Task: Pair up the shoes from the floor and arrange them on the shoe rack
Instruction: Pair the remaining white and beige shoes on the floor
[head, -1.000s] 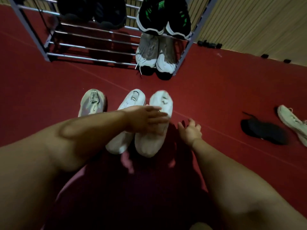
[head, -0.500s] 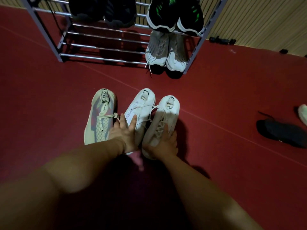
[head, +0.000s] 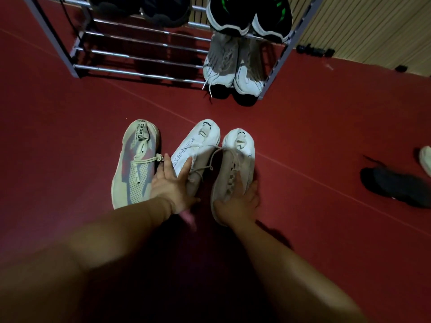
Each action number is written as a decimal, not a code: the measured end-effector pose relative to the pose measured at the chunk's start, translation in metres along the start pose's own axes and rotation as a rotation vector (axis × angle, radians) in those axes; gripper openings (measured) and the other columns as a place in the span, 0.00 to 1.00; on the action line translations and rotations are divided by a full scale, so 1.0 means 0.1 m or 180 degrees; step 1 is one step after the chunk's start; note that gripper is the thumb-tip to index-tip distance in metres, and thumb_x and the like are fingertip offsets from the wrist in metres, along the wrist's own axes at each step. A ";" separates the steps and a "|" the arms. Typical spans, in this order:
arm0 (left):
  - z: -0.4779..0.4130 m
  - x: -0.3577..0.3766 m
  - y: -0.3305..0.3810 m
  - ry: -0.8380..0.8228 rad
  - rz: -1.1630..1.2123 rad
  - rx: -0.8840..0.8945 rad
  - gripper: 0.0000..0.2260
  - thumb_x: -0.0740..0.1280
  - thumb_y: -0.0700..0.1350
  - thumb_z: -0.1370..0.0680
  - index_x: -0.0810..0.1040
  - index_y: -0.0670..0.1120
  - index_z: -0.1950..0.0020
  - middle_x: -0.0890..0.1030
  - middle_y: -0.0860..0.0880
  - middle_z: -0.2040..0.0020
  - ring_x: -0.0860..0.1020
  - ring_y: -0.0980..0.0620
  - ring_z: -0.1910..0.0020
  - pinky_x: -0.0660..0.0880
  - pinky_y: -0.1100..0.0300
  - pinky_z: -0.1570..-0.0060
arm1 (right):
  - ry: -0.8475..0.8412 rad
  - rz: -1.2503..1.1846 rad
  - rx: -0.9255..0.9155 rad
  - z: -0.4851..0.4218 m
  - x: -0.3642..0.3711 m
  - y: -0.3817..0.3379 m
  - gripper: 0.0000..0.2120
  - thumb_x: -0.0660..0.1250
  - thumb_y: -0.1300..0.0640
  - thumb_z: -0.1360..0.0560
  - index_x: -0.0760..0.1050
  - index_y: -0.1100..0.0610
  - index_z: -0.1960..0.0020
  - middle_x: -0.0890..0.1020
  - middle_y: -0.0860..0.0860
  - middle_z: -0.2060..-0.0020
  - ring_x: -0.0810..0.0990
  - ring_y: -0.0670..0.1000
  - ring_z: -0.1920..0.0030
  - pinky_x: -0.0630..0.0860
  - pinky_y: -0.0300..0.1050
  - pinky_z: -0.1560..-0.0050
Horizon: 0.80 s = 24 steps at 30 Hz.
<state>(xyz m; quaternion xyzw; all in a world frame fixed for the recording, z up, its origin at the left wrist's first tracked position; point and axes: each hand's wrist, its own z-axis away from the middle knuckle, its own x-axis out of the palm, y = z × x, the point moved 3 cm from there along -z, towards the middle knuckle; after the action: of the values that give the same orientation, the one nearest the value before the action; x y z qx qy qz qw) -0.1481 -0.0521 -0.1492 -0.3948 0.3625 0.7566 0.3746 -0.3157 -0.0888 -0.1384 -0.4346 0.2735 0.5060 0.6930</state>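
Observation:
Two matching white sneakers lie side by side on the red floor in front of me. My left hand [head: 171, 186] grips the left white sneaker [head: 198, 145] at its near end, fingers spread along its side. My right hand [head: 240, 202] is closed over the toe end of the right white sneaker [head: 235, 157]. A beige mesh sneaker [head: 135, 164] lies just left of my left hand. The metal shoe rack [head: 144, 57] stands ahead, holding a white pair [head: 233, 66] on the low tier at the right, a black-and-green pair [head: 249, 15] above it, and dark shoes [head: 144, 8] at upper left.
A black shoe [head: 396, 187] lies on the floor at the far right, with a white shoe [head: 425, 159] cut off by the frame edge beside it. A slatted wooden wall [head: 373, 29] runs behind the rack. Small dark objects [head: 314, 51] sit at its base.
A second ago my left hand lay across both white sneakers and my right hand hovered open. Now each hand holds one white sneaker at its near end, and they sit slightly apart.

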 end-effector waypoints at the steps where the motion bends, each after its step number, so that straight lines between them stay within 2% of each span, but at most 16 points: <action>1: 0.00 0.01 0.01 0.0048 0.0024 -0.0035 0.48 0.67 0.67 0.32 0.38 0.61 0.24 0.39 0.36 0.24 0.47 0.36 0.25 0.50 0.49 0.27 | 0.0032 -0.0060 0.0078 0.02 0.04 -0.02 0.45 0.65 0.38 0.29 0.40 0.43 0.24 0.38 0.60 0.25 0.48 0.63 0.26 0.49 0.58 0.26; 4: -0.01 0.00 0.04 0.0247 0.0058 -0.0076 0.45 0.67 0.66 0.31 0.42 0.59 0.23 0.46 0.35 0.25 0.53 0.37 0.27 0.52 0.48 0.28 | 0.0011 0.0150 0.0107 0.05 0.12 -0.03 0.53 0.69 0.32 0.35 0.37 0.43 0.24 0.36 0.61 0.25 0.48 0.64 0.26 0.49 0.58 0.28; 6: -0.02 -0.02 0.04 0.0334 0.0050 -0.0067 0.45 0.68 0.64 0.31 0.43 0.58 0.23 0.50 0.36 0.26 0.55 0.37 0.29 0.53 0.48 0.30 | 0.0050 0.0185 0.0095 0.03 0.12 -0.01 0.55 0.70 0.34 0.35 0.36 0.43 0.24 0.36 0.61 0.25 0.48 0.65 0.26 0.50 0.57 0.28; 12: -0.04 -0.12 0.03 0.0531 0.0584 -0.0015 0.46 0.73 0.60 0.34 0.50 0.60 0.23 0.57 0.39 0.29 0.59 0.38 0.31 0.60 0.46 0.33 | 0.0209 -0.0153 -0.0114 0.03 0.06 0.05 0.47 0.68 0.39 0.32 0.38 0.37 0.25 0.39 0.57 0.24 0.51 0.63 0.27 0.51 0.59 0.29; 15: -0.04 -0.20 0.03 0.0512 0.0894 -0.0112 0.44 0.73 0.59 0.33 0.51 0.61 0.24 0.57 0.41 0.29 0.58 0.40 0.30 0.62 0.47 0.32 | 0.0204 -0.0363 -0.0183 0.00 -0.08 0.04 0.44 0.67 0.40 0.30 0.40 0.34 0.26 0.39 0.54 0.24 0.51 0.62 0.27 0.53 0.59 0.29; 18: -0.03 -0.29 0.03 0.0620 0.1162 -0.0194 0.41 0.70 0.62 0.32 0.52 0.59 0.24 0.58 0.40 0.31 0.60 0.39 0.31 0.60 0.51 0.32 | 0.0203 -0.0840 -0.0188 -0.05 -0.26 -0.04 0.41 0.67 0.42 0.29 0.44 0.35 0.25 0.42 0.53 0.24 0.52 0.61 0.26 0.54 0.58 0.28; 21: 0.04 -0.45 0.02 0.0702 0.1384 -0.0084 0.45 0.59 0.70 0.39 0.52 0.58 0.24 0.59 0.40 0.31 0.59 0.40 0.31 0.58 0.53 0.31 | 0.0272 -0.1398 -0.0266 -0.08 -0.43 -0.15 0.41 0.69 0.45 0.28 0.48 0.37 0.25 0.44 0.55 0.24 0.52 0.61 0.25 0.56 0.58 0.27; 24: 0.15 -0.68 0.05 0.0862 0.1616 0.0095 0.49 0.56 0.70 0.44 0.51 0.58 0.24 0.55 0.42 0.30 0.55 0.42 0.29 0.54 0.54 0.29 | 0.0739 -0.1494 -0.0535 0.00 -0.64 -0.25 0.40 0.71 0.47 0.30 0.52 0.38 0.25 0.47 0.58 0.24 0.60 0.63 0.28 0.61 0.54 0.29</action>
<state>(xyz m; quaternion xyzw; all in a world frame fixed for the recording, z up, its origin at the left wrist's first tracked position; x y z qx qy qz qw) -0.1297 -0.0611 -0.0820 -0.3833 0.5075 0.7611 0.1272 -0.3139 -0.1213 -0.0775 -0.5972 0.2000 0.2993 0.7168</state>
